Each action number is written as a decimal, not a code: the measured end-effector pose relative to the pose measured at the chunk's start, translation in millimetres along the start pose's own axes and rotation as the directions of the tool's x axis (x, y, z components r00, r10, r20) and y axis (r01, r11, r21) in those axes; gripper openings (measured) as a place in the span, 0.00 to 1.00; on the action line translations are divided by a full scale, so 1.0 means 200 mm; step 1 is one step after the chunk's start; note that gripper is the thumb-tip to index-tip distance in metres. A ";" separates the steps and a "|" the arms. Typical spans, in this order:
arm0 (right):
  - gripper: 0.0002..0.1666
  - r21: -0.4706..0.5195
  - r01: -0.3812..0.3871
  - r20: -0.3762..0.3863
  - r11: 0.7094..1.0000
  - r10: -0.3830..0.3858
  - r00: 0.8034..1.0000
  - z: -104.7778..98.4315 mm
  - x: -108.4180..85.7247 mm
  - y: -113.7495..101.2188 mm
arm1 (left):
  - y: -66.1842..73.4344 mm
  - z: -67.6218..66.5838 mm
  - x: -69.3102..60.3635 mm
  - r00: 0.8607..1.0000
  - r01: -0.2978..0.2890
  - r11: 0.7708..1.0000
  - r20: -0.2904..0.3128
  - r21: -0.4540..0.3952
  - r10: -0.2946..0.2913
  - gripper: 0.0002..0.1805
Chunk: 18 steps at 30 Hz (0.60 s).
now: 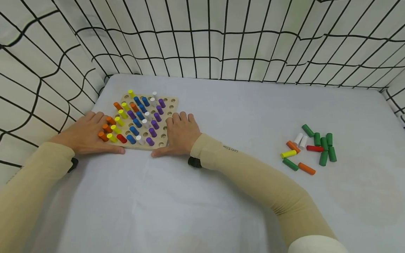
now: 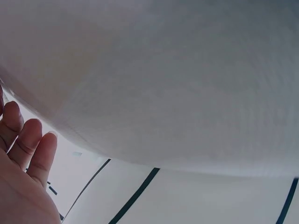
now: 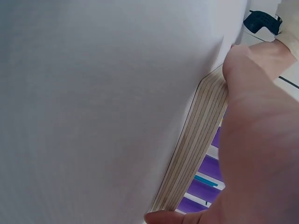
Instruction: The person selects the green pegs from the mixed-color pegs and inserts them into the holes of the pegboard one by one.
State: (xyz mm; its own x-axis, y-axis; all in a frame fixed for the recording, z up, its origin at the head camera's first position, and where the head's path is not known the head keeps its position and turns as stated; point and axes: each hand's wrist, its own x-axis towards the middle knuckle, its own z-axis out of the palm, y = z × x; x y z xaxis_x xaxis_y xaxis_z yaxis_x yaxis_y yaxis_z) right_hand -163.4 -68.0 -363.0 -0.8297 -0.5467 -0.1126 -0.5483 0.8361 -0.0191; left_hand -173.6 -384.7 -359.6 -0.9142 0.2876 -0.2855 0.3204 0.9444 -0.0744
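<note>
A wooden pegboard (image 1: 143, 146) lies at the table's left, with rows of orange, yellow, blue, white and purple pegs (image 1: 155, 124) and a red peg (image 1: 121, 138). My left hand (image 1: 91, 133) rests against the board's left side, thumb along the near edge; in the left wrist view its fingers (image 2: 31, 135) look slightly bent. At the board's right side is my right hand (image 1: 180, 135), its fingertips on the edge and its thumb by the near corner. Up close in the right wrist view, thumb and fingers of the right hand (image 3: 261, 140) span the layered board edge (image 3: 191, 144).
Loose pegs lie on the right of the white table (image 1: 221, 196): several green pegs (image 1: 324, 144), white and orange ones, a red one (image 1: 314, 148) and a yellow one (image 1: 288, 154). Black wire mesh (image 1: 209, 58) borders the back and left sides.
</note>
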 end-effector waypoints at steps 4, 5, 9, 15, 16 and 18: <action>0.61 -0.010 -0.002 0.009 1.000 0.002 1.000 -0.01 -0.01 0.00 | 0.01 -0.01 0.00 1.000 0.005 1.000 0.006 -0.011 -0.005 0.63; 0.61 -0.017 -0.004 0.012 1.000 0.004 1.000 -0.01 -0.01 0.00 | 0.01 -0.02 0.01 1.000 0.008 1.000 0.010 -0.014 -0.007 0.63; 0.63 -0.055 -0.005 0.021 0.998 0.007 1.000 -0.01 -0.02 0.01 | 0.03 -0.03 0.01 1.000 0.009 1.000 0.025 -0.018 -0.009 0.63; 0.62 -0.081 -0.005 0.015 0.997 0.006 1.000 -0.01 -0.04 0.02 | 0.05 -0.03 0.02 1.000 0.007 0.998 0.026 -0.059 -0.006 0.60; 0.62 -0.082 -0.007 0.017 0.997 0.009 1.000 -0.01 -0.04 0.02 | 0.06 -0.03 0.02 1.000 0.006 0.998 0.025 -0.069 -0.005 0.59; 0.61 -0.089 -0.014 0.024 0.996 0.016 1.000 -0.01 -0.05 0.02 | 0.07 -0.02 0.02 1.000 0.005 0.997 0.023 -0.079 -0.003 0.59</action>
State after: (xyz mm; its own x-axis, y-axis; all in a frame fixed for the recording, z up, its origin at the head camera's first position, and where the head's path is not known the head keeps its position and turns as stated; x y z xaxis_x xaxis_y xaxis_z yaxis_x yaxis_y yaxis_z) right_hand -158.3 -59.5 -359.5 -0.8356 -0.5322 -0.1362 -0.5440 0.8361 0.0707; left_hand -174.4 -369.4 -357.8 -0.9091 0.2809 -0.3075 0.2952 0.9554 -0.0001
